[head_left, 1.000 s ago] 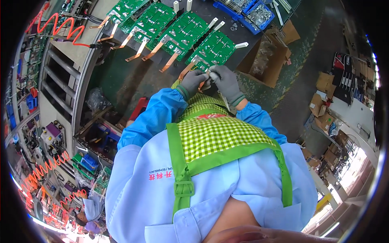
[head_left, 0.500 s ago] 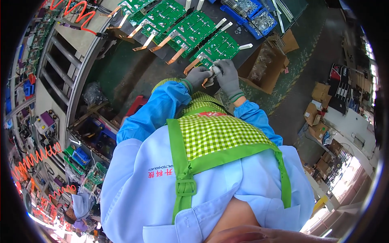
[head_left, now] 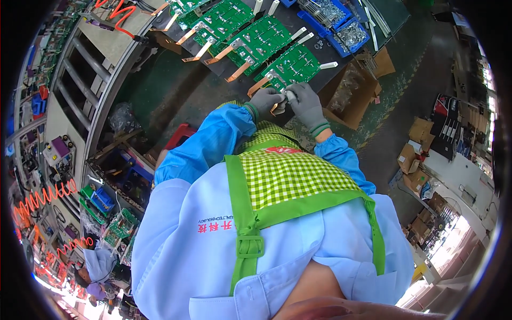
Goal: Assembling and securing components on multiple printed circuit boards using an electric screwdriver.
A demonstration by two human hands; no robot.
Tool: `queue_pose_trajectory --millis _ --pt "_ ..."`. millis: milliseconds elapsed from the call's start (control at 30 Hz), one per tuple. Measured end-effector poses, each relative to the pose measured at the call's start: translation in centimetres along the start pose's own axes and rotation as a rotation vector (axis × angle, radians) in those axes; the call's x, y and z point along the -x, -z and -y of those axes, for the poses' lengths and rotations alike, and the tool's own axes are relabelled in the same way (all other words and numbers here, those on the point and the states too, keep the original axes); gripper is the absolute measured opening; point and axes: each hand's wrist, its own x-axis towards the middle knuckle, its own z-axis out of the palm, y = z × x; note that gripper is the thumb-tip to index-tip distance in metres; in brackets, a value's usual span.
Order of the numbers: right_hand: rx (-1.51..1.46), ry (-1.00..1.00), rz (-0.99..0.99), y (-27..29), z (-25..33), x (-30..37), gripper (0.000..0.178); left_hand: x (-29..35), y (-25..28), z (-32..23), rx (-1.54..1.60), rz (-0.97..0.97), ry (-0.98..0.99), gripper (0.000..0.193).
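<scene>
Fingers (head_left: 274, 97) curled, the grey-gloved left hand (head_left: 265, 102) pinches a small copper-coloured strip (head_left: 274, 109) near the closest green rectangular circuit board (head_left: 293, 66); what the curled, grey-gloved right hand (head_left: 306, 103) alongside holds, I cannot tell.

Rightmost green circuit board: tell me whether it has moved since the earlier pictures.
No visible move either way: the board keeps its place against the blue bin; the whole picture has shifted instead.

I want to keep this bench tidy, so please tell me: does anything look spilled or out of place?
A few small metal pieces lie loose on the dark tabletop beside the blue bins of hardware, so they may have spilled. Nothing else clearly stands out.
</scene>
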Motion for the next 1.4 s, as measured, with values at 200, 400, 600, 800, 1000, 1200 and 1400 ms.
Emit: queue_pose_trajectory --millis 200,400,600,800,1000,1200,1400 --pt "0.004 0.034 0.025 0.4 -0.3 0.1 0.014 0.0 -0.3 -0.1 0.122 -0.020 -0.007 0.015" --pt "-0.053 0.049 0.026 0.4 -0.5 0.0 0.015 0.0 0.0 0.1 0.142 -0.004 -0.018 0.013" --pt "0.107 0.171 0.097 0.5 -0.3 -0.7 0.012 -0.1 0.6 0.5 0.097 0.053 -0.032 0.017" --pt "0.134 0.099 0.047 -0.1 0.4 -0.3 0.012 -0.6 0.6 1.0 0.084 0.054 -0.057 0.015" --pt "0.375 0.006 -0.014 -0.3 1.3 -0.7 0.014 -1.0 0.9 1.3 0.065 0.092 -0.079 0.016" --pt "0.165 -0.263 -0.007 -0.2 1.3 -0.4 0.030 -1.2 0.8 1.3 0.142 0.086 -0.023 0.020" --pt "-0.010 0.023 -0.081 -0.8 0.9 0.5 0.018 -1.3 0.7 1.6 0.137 0.063 -0.009 0.014"
